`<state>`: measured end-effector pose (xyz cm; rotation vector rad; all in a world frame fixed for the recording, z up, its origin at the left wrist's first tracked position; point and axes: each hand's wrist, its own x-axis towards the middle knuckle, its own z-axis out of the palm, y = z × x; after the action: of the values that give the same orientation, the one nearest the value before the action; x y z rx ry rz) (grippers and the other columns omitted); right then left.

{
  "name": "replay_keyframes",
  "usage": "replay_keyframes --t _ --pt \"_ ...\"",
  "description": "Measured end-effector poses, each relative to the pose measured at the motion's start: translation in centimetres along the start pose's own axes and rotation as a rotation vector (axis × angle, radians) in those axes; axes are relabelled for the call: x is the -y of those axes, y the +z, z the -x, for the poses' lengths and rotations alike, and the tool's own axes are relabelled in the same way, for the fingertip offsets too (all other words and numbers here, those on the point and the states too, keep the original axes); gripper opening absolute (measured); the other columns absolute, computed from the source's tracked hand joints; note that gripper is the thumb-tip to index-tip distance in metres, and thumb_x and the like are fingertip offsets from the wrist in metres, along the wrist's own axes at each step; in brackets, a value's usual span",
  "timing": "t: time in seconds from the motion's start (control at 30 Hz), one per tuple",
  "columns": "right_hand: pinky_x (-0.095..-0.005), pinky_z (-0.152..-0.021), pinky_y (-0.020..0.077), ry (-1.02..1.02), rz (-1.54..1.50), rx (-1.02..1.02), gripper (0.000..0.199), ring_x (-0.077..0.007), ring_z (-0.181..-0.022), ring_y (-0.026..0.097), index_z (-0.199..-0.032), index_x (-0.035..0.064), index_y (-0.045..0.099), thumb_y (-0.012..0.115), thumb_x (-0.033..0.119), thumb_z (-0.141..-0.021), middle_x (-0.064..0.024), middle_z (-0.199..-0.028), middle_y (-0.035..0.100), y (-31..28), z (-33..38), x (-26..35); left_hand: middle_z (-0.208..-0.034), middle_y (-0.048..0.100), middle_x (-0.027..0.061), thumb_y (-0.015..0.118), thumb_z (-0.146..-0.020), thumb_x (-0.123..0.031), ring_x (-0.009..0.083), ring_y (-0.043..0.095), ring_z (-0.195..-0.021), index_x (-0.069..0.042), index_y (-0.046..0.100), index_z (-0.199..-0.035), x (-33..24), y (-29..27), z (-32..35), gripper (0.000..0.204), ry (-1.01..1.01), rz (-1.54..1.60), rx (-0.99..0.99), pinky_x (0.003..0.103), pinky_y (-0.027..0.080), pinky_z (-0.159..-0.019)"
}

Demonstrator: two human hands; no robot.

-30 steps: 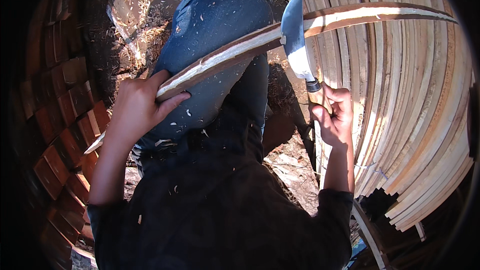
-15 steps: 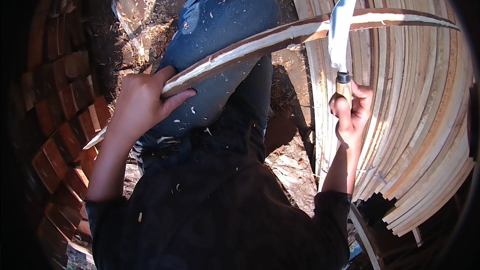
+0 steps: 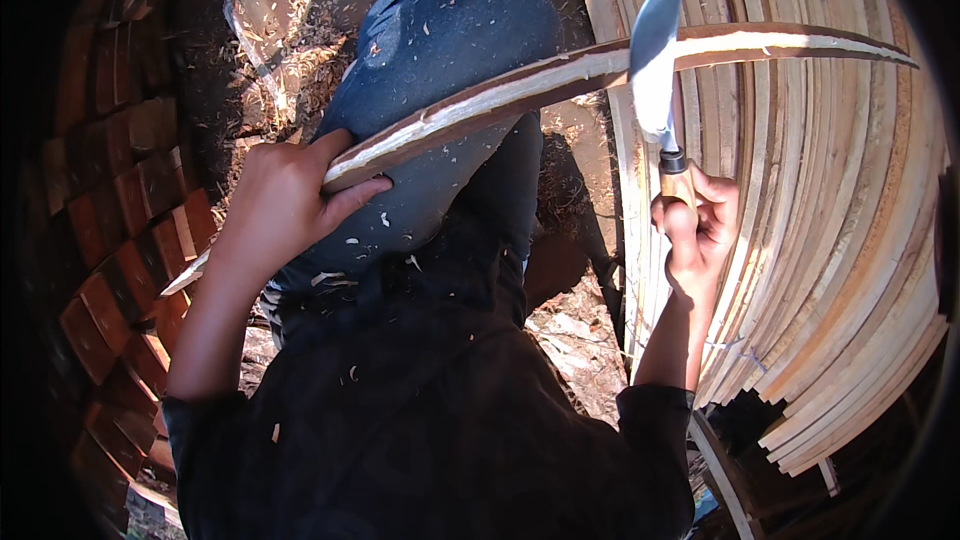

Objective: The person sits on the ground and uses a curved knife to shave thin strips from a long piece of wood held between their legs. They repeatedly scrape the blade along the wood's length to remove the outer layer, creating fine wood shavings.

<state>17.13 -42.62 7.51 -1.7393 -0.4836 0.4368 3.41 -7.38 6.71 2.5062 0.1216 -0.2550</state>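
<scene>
left hand (image 3: 275,205): fingers wrapped around long curved pale split-wood strip (image 3: 560,75) | right hand (image 3: 700,225): fist gripping wooden-handled broad steel knife (image 3: 655,65), blade on strip

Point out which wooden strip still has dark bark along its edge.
It is the long curved strip gripped by the left hand across the knee, under the knife. The bundled strips on the right are all pale and clean.

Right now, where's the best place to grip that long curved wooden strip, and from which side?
Best at the near, lower-left end, where the left hand already clamps the long curved wooden strip across the blue-jeaned knee. Come from above and the left: there the strip lies braced on the leg, well clear of the wooden-handled knife that the right hand holds against its far part.
</scene>
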Motion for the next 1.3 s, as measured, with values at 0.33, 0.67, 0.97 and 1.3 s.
replay_keyframes --t 0.33,0.67,0.97,1.3 --pt "-0.0242 -0.048 0.036 -0.074 -0.207 -0.218 0.033 -0.0054 -0.055 0.043 -0.114 0.0067 0.042 0.061 0.023 -0.092 -0.0011 -0.07 0.047 1.7 -1.6 0.3 -0.06 0.058 0.0195 0.077 -0.074 -0.032 0.0355 0.062 -0.06 0.001 0.063 -0.087 -0.4 -0.1 -0.3 0.038 -0.043 0.05 0.053 0.039 0.049 -0.058" --pt "-0.0224 -0.052 0.0395 0.014 0.02 0.103 0.035 -0.0077 -0.056 0.048 -0.121 0.0072 0.039 0.058 0.016 -0.093 -0.0038 -0.073 0.051 2.5 0.5 -0.8 -0.058 0.057 0.0177 0.076 -0.075 -0.034 0.0343 0.062 -0.058 -0.001 0.064 -0.085 -0.1 -0.3 -0.4 0.037 -0.011 0.019 0.043 0.039 0.049 -0.057" --pt "-0.0216 -0.052 0.0387 -0.076 -0.429 -0.181 0.035 -0.0059 -0.059 0.049 -0.117 0.002 0.041 0.062 0.013 -0.091 -0.0025 -0.073 0.055 3.1 -1.5 -0.1 -0.058 0.057 0.0171 0.076 -0.075 -0.035 0.0341 0.062 -0.058 -0.001 0.064 -0.085 0.0 -0.1 0.0 0.037 -0.027 0.016 0.047 0.039 0.049 -0.056" --pt "-0.0225 -0.061 0.042 -0.083 -0.414 -0.115 0.038 -0.0094 -0.064 0.052 -0.12 0.0027 0.042 0.063 0.006 -0.089 -0.0063 -0.078 0.058 4.1 -0.4 -0.3 -0.061 0.059 0.018 0.077 -0.074 -0.034 0.0342 0.063 -0.06 0.0 0.065 -0.087 -0.3 0.0 -0.1 0.038 -0.046 0.045 0.057 0.039 0.049 -0.059"
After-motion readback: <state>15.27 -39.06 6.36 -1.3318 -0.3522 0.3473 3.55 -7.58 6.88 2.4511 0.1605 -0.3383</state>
